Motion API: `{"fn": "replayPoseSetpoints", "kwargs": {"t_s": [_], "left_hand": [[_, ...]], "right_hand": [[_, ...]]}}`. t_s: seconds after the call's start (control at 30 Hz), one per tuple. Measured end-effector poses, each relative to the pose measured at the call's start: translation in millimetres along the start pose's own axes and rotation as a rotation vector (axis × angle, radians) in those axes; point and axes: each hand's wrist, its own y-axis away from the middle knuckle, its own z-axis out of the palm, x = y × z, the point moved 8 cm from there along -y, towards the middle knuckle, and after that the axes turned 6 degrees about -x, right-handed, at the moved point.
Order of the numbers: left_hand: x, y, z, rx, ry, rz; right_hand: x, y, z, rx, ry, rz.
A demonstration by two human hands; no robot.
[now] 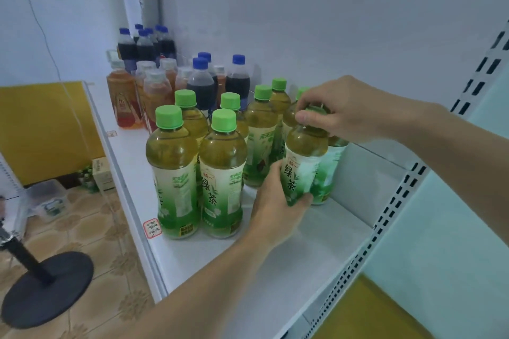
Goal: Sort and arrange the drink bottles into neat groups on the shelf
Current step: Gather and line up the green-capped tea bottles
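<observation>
On the white shelf (316, 250), both hands were closed around one green tea bottle (303, 162). That bottle stood at the right end of the cluster, tilted a little, and whether its base touched the shelf could not be told. The right hand (349, 110) curled over its cap from above, fingers wrapped round the neck, while the left hand (275, 201) gripped the lower label from the front. Just left of it stood the other green-capped bottles (220, 170), upright and close together (two at the front edge, the rest behind). Farther back were the orange tea bottles (122, 96) with clear caps, and beside and behind those the dark cola bottles (201, 85) with blue caps. A small red-bordered label (151, 228) sat on the shelf's front lip.
</observation>
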Motion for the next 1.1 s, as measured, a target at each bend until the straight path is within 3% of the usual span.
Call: {"fn": "replayPoseSetpoints", "kwargs": {"t_s": [0.17,0.33,0.73,0.9,1.03,1.1], "left_hand": [[1,2,-3,0.056,-0.083,0.053],[6,8,9,0.038,-0.208,0.142],[-1,6,4,0.06,-0.14,0.149],[-9,4,-13,0.116,-0.146,0.129],[-10,4,-12,0.094,-0.153,0.128],[-10,3,-11,0.08,-0.154,0.125]], "right_hand": [[15,-35,-33,0.083,0.009,0.095],[40,-78,-6,-0.168,0.184,0.272],[34,-71,-11,-0.141,0.144,0.275],[37,-76,-13,-0.246,0.17,0.336],[25,-104,-35,0.01,0.2,0.268],[17,-116,-24,-0.012,0.159,0.235]]}}
